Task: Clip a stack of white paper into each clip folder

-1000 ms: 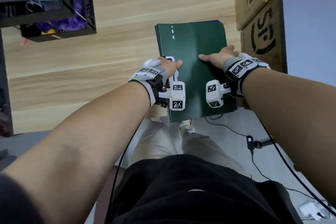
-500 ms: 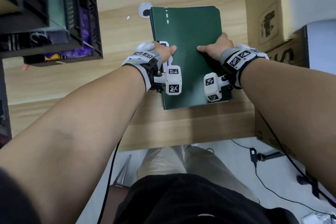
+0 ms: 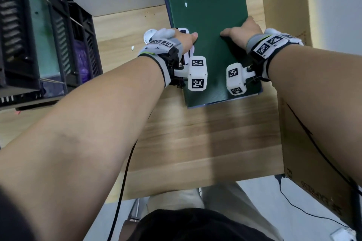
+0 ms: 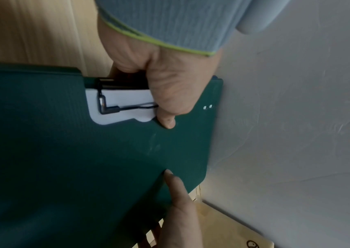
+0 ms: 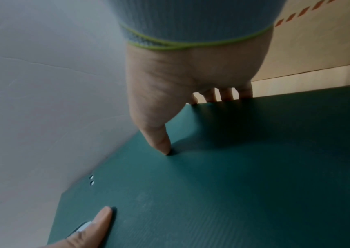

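A dark green clip folder (image 3: 211, 45) lies closed on the wooden table, its far end against the grey wall. A blue edge peeks out beneath it. My left hand (image 3: 182, 40) grips the folder's left edge, thumb on the cover and fingers curled under it. In the left wrist view, white paper (image 4: 123, 100) and the black clip (image 4: 114, 85) show through a cut-out in the cover beside my left hand (image 4: 161, 87). My right hand (image 3: 241, 33) grips the right edge of the green folder (image 5: 233, 184), thumb (image 5: 159, 139) pressed on the cover, fingers hooked over the edge.
Black crates (image 3: 45, 45) stand on the table at the left. Cardboard boxes (image 3: 288, 6) crowd the right side, close to the folder. A small white round object (image 3: 148, 35) lies just left of my left hand. The near part of the wooden table (image 3: 195, 143) is bare.
Both hands have slid the folder away from me, from overhanging the table's near edge to the far end against the wall. The grip of both hands is unchanged.
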Demonstrator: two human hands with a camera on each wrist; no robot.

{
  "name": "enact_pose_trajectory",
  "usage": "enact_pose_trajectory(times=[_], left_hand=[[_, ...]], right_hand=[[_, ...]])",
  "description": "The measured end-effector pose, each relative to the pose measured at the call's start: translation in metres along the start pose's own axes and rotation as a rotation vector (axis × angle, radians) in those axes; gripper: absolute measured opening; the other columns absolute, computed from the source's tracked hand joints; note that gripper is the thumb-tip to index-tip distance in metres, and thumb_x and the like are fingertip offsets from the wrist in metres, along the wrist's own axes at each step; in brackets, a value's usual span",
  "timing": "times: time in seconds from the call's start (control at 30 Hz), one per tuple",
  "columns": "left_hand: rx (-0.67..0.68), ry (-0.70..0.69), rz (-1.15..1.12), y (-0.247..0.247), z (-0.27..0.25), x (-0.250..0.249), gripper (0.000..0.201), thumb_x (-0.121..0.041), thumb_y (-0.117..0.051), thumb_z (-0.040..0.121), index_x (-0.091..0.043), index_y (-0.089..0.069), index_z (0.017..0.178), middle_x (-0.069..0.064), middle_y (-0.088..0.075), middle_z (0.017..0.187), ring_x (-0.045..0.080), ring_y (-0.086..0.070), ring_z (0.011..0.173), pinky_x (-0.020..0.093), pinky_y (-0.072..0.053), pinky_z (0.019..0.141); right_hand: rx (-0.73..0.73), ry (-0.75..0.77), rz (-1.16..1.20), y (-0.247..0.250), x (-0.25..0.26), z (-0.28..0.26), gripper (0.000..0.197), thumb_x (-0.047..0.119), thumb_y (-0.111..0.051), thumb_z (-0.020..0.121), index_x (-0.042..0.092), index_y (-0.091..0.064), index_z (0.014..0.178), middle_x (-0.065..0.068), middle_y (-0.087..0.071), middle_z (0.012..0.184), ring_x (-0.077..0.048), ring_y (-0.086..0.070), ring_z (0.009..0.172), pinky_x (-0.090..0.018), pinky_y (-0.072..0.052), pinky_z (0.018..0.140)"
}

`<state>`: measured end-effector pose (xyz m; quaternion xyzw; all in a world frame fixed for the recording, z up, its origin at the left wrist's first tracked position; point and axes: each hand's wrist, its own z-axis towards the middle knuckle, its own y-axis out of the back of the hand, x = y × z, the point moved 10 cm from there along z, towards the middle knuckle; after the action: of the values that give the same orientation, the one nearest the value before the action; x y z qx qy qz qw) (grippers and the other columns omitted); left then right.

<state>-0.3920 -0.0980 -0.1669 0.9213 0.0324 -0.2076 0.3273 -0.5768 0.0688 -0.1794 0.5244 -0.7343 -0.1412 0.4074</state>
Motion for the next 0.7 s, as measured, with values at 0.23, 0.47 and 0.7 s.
enact_pose_trajectory(times=[0.23, 0.47, 0.7], left_hand=[[0.035, 0.054, -0.367, -0.02, -0.003, -0.004, 0.071, -0.059, -0.065, 0.08, -0.004, -0.056, 0.124, 0.009, -0.065, 0.116, 0.03, -0.062, 0.106, 0.038, -0.048, 0.092], [-0.001, 0.064, -0.37, -0.049, 0.035, 0.007, 0.111, -0.08, -0.043, 0.053, -0.007, -0.05, 0.135, 0.011, -0.062, 0.127, 0.034, -0.058, 0.116, 0.049, -0.043, 0.104], [-0.048, 0.024, -0.215, -0.007, -0.024, -0.009, 0.067, -0.059, -0.035, 0.097, -0.003, -0.057, 0.128, 0.012, -0.062, 0.126, 0.032, -0.057, 0.117, 0.043, -0.041, 0.106]], right_hand=[[-0.059, -0.036, -0.167, 0.0, -0.009, -0.002, 0.096, 0.054, -0.045, 0.084, 0.014, 0.001, 0.158, -0.008, -0.004, 0.165, -0.032, -0.008, 0.151, -0.051, -0.013, 0.121], [-0.023, 0.116, -0.316, 0.0, 0.003, -0.01, 0.08, 0.039, -0.044, 0.094, 0.011, -0.005, 0.158, -0.009, 0.003, 0.166, -0.027, 0.002, 0.153, -0.046, -0.01, 0.123], [0.001, 0.158, -0.249, 0.014, 0.003, -0.043, 0.07, 0.033, -0.052, 0.094, 0.009, -0.025, 0.154, -0.01, -0.025, 0.161, -0.031, -0.032, 0.144, -0.037, -0.03, 0.114]])
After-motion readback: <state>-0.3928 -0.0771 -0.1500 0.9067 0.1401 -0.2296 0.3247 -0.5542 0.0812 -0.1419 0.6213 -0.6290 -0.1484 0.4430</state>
